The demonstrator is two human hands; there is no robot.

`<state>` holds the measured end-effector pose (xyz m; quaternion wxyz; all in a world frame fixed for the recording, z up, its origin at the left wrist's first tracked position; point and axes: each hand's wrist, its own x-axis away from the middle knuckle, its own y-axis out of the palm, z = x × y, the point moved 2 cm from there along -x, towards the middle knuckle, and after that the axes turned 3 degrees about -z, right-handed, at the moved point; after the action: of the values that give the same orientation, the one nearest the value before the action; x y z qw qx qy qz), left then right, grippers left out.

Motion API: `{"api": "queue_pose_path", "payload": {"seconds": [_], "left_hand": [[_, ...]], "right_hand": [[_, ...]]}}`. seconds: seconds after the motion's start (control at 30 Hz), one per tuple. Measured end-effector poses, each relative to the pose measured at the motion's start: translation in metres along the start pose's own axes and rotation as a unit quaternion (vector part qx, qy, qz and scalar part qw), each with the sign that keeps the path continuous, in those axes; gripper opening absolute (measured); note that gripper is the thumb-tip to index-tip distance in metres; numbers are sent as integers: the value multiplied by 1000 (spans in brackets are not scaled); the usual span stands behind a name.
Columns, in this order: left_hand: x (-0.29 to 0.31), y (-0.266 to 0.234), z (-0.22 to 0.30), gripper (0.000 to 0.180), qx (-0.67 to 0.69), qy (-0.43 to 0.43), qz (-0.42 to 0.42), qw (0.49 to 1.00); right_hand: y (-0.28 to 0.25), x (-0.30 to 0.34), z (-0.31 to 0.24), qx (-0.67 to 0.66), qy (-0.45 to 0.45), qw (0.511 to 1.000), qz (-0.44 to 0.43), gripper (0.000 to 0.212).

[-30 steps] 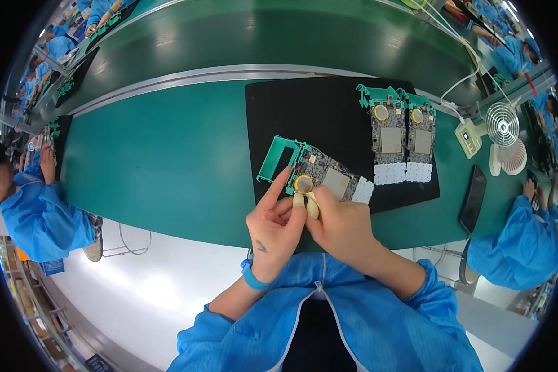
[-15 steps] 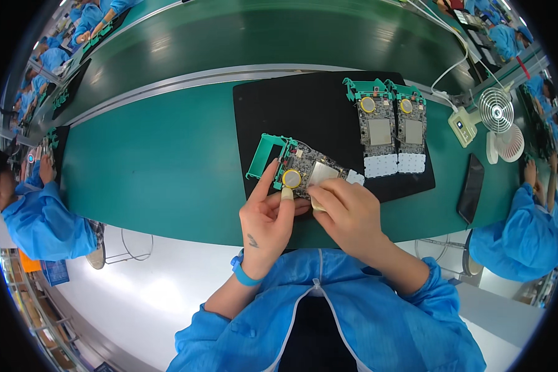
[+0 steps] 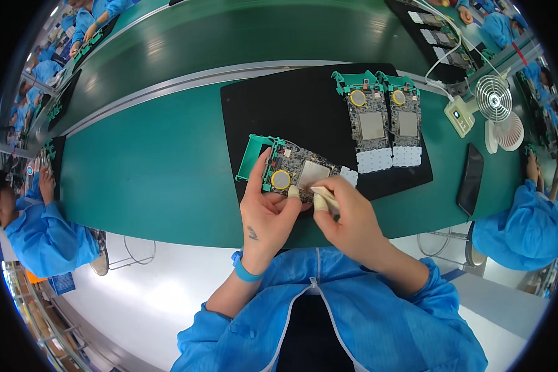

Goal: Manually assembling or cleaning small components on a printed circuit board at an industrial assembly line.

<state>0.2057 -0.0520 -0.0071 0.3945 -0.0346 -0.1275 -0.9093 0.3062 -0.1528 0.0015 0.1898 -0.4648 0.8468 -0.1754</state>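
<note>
My left hand (image 3: 268,218) grips a circuit board (image 3: 299,159) from its near side, with the index finger stretched along the left end and a pale-capped thumb on the near edge. The board carries a round yellow-rimmed coin cell (image 3: 280,180), a silver metal shield (image 3: 314,174) and a green plastic frame (image 3: 252,157) at its left end. White pads (image 3: 349,176) show at the right end. My right hand (image 3: 351,214) is closed in a pinch on a small cream-coloured piece (image 3: 328,197), held at the near edge by the shield. Its exact kind is unclear.
Two similar boards (image 3: 372,127) (image 3: 407,124) lie side by side on the black mat (image 3: 279,105). Right of the mat are a black phone (image 3: 470,180) and a small fan (image 3: 494,99) with a cable. Co-workers in blue sit at both sides; a green conveyor belt (image 3: 242,34) runs beyond.
My right fingertips have drawn back from the silver shield toward the near edge, baring more of the cream piece. My left thumb has moved right, away from the coin cell. The view has shifted slightly.
</note>
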Motion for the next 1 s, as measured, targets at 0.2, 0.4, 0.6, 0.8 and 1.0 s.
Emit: {"api": "queue_pose_path", "payload": {"seconds": [0.2,0.4,0.6,0.8,1.0], "left_hand": [[-1,-4,-4,70,-55,18,3,998],[2,-5,1,70,-101,5,-12,995],[0,-4,-3,69,-59,24,-13,998],[-2,-5,-9,69,-56,40,-11,998],[-1,-3,-2,73,-97,44,-27,994]], "right_hand": [[15,-2,1,111,48,990,-67,28],[21,-2,-8,271,-42,960,-58,26],[9,-7,1,204,-43,975,-82,24],[8,-5,0,182,-3,981,-68,24],[2,-9,-7,200,39,972,-121,25]]}}
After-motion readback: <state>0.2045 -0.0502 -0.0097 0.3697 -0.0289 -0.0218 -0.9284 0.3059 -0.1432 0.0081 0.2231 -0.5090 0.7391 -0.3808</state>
